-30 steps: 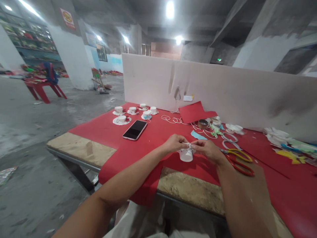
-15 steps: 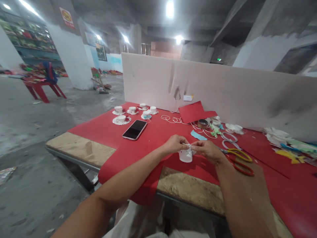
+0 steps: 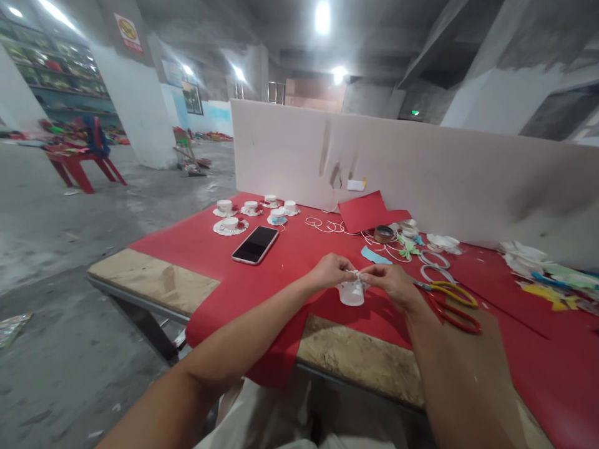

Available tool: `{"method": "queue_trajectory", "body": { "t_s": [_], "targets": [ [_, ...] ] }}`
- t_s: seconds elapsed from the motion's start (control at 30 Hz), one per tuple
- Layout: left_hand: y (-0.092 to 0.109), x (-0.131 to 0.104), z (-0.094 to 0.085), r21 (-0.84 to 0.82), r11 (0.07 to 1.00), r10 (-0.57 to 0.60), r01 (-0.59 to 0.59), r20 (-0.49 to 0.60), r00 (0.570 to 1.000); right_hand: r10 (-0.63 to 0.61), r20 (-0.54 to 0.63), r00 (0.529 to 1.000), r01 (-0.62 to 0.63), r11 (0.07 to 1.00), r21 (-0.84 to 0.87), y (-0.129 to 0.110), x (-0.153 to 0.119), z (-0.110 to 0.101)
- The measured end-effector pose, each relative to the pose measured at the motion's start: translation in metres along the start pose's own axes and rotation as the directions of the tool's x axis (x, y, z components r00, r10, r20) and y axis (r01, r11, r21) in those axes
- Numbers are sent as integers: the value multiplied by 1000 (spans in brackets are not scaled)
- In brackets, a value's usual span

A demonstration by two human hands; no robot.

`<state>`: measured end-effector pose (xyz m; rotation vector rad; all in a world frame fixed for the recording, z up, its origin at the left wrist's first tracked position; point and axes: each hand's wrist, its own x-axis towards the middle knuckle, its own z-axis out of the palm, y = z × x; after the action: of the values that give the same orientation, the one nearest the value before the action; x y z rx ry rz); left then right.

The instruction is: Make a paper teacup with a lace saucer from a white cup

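A small white cup (image 3: pixel 351 295) with a frilly white trim round its upper part is between my hands, just above the red sheet (image 3: pixel 262 293). My left hand (image 3: pixel 333 272) is closed, its fingers pinching the trim on the cup's left side. From the other side my right hand (image 3: pixel 389 282) pinches at the trim, fingertips close to those of the left. What exactly lies between the fingertips is too small to make out. Scissors (image 3: pixel 452 305) with one yellow and one red handle lie beside my right wrist.
A phone (image 3: pixel 255 244) lies left of my hands, with several small white hat-like pieces (image 3: pixel 231 224) behind it. A tape roll (image 3: pixel 384 234), white cord (image 3: pixel 322 226), a blue scrap (image 3: pixel 375 255) and white rings (image 3: pixel 435 265) lie beyond. A white panel (image 3: pixel 402 162) borders the far side.
My right fingertips have shifted slightly at the trim, and the cup has tilted a little. Otherwise the scene looks the same, apart from a slight camera shift.
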<state>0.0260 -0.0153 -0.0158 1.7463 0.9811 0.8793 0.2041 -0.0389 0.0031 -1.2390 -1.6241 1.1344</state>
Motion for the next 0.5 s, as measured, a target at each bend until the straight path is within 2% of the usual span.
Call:
{"method": "queue_trajectory", "body": {
  "t_s": [0.13, 0.3, 0.43, 0.5],
  "targets": [
    [5, -1, -3, -216, 975, -57, 61, 27, 998, -73, -26, 997, 76, 991, 112, -2, -2, -7],
    [6, -1, -8, -466, 883, -55, 51, 5, 998, -64, -187, 980, 127, 930, 345, 7, 6, -18],
    [5, -1, -15, -620, 782, -76, 59, -1, 997, -14, -176, 984, 87, 904, 418, 16, 14, -9],
    [4, 1, -19, -690, 723, -91, 36, -43, 995, -18, -134, 991, 80, 880, 468, 19, 16, 0]
  ]
}}
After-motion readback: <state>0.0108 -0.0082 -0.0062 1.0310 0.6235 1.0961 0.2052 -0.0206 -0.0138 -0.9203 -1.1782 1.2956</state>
